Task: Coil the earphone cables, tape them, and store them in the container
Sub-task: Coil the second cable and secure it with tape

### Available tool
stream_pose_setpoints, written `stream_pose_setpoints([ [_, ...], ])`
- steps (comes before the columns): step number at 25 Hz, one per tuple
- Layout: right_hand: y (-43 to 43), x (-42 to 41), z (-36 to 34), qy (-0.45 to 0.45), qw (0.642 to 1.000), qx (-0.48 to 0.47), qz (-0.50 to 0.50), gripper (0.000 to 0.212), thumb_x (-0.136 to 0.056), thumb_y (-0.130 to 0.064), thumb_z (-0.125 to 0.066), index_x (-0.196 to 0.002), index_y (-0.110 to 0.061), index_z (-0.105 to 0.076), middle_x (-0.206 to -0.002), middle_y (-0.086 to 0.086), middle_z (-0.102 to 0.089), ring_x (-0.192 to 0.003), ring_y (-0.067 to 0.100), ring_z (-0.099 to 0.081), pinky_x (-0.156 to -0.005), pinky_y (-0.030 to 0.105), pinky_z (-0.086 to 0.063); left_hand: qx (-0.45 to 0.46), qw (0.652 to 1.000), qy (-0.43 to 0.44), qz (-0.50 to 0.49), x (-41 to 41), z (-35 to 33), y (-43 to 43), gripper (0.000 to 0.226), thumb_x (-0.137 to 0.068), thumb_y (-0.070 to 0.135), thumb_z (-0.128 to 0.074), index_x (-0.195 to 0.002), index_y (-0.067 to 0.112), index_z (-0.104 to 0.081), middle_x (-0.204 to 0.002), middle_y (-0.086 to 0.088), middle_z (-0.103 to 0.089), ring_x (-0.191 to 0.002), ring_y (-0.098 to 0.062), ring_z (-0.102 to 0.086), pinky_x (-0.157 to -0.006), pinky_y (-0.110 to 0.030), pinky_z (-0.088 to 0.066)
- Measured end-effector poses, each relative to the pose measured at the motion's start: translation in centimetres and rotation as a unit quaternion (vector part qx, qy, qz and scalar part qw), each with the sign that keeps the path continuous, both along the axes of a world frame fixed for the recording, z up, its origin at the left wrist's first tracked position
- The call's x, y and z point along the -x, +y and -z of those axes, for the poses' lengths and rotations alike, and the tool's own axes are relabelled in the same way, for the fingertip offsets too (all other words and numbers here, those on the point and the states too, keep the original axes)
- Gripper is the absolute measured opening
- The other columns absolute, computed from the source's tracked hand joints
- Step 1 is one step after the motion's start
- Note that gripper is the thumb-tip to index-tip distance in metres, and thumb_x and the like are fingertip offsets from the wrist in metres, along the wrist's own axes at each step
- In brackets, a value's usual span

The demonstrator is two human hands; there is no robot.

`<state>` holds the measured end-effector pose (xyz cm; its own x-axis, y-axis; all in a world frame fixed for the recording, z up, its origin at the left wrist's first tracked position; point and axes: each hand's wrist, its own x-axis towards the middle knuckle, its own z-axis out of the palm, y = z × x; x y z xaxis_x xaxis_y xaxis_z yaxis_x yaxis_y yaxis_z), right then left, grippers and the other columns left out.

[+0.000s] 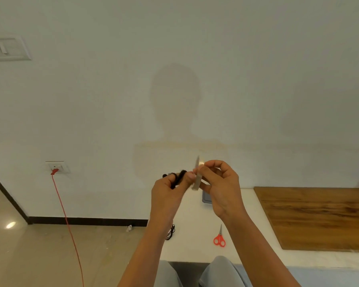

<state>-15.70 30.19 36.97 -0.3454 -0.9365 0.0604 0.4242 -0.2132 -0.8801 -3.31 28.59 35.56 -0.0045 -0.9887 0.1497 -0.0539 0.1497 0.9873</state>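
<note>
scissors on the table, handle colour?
Red-orange handles on the scissors, lying on the white table. The head view is the only one and shows it clearly.

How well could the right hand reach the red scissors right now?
Likely yes: the scissors lie uncovered on the white table below the right hand, nothing between them; but its fingers pinch a tape strip, so grasping seems awkward.

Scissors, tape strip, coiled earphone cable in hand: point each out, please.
scissors (220, 236), head view, where the red handles meet.
tape strip (197, 181), head view, its pale lower end.
coiled earphone cable (180, 175), head view, the black loops' upper part.
</note>
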Motion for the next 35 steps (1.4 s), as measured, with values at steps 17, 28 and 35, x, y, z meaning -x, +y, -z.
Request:
stream_pose_setpoints([
  [17,-1.1,1.9,0.3,0.36,0.912,-0.143,-0.134,0.022,-0.086,-0.026,-0.059,-0.067,-0.022,-0.071,-0.063,-0.003,-0.06,-0.063,0.011,-0.052,-0.066,0.029,-0.044,0.223,0.939,-0.26,0.034,-2.4,1.0,-2.1,0.019,-0.094,0.013,-0.059,-0.108,0.016,-0.072,-0.076,0.019,-0.062,-0.07,0.009,-0.057,-0.064,-0.004,-0.039],
  [28,-0.9,0.7,0.8,0.149,0.948,-0.163,-0.23,0.022,-0.092,-0.015,-0.052,-0.086,-0.009,-0.072,-0.077,0.005,-0.073,-0.067,0.015,-0.069,-0.074,0.03,-0.053,0.175,0.972,-0.156,0.031,-2.5,1.1,-2.0,0.029,-0.091,0.017,-0.064,-0.091,0.046,-0.064,-0.09,0.023,-0.07,-0.09,0.01,-0.062,-0.077,-0.004,-0.043],
  [35,-0.9,0.4,0.4,0.136,0.953,-0.154,-0.223,0.023,-0.092,-0.014,-0.052,-0.076,-0.013,-0.069,-0.07,0.003,-0.071,-0.063,0.014,-0.067,-0.069,0.028,-0.051,0.178,0.975,-0.127,0.039,-2.4,0.7,-2.1,0.041,-0.09,0.013,-0.064,-0.086,0.053,-0.064,-0.091,0.031,-0.07,-0.092,0.01,-0.063,-0.078,-0.003,-0.042],
])
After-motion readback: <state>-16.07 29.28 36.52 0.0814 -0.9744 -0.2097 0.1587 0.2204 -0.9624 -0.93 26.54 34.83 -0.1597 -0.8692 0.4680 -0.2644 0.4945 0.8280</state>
